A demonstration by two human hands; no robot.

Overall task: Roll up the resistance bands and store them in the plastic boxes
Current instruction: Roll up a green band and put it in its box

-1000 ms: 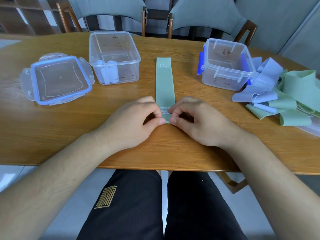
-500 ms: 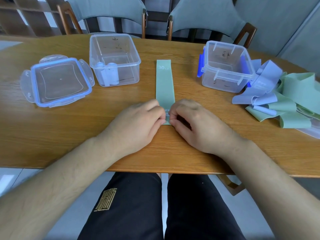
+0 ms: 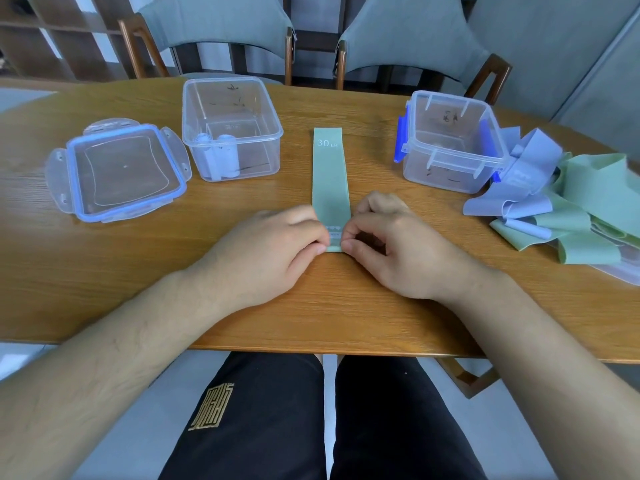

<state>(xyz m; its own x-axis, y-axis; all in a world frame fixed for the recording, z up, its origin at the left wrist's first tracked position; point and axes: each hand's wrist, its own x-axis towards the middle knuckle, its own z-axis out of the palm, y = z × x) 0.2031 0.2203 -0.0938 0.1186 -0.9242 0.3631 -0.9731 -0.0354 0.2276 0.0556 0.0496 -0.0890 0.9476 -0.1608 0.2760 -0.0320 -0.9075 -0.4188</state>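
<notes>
Here, in the head view, two clear plastic boxes are standing well apart on the oval wooden table (image 3: 104, 271). The open clear box (image 3: 277, 133) on the left is holding two rolled pale lilac bands (image 3: 221, 157), side by side in its near left corner. The blue-clasped clear box (image 3: 446, 174) is sitting to the right. One loose clear lid with a blue seal (image 3: 121, 171) is lying flat just beside the open box, on its left. One flat green resistance band (image 3: 329, 174), printed "30 LB" at its far end, is lying straight on the table between the two boxes, running away from the person. A heap of loose lilac and green bands (image 3: 561, 202) is sprawling against the blue-clasped box (too tangled to count). Two grey-blue padded chairs (image 3: 221, 26) are standing behind the table.

Both forearms are reaching across the near table edge. The left hand (image 3: 273, 251), knuckles up, is pinching the left edge of the band's near end between thumb and forefinger. The right hand (image 3: 391, 251), fingers curled under, is pinching the right edge the same way, the two thumbs almost meeting.
</notes>
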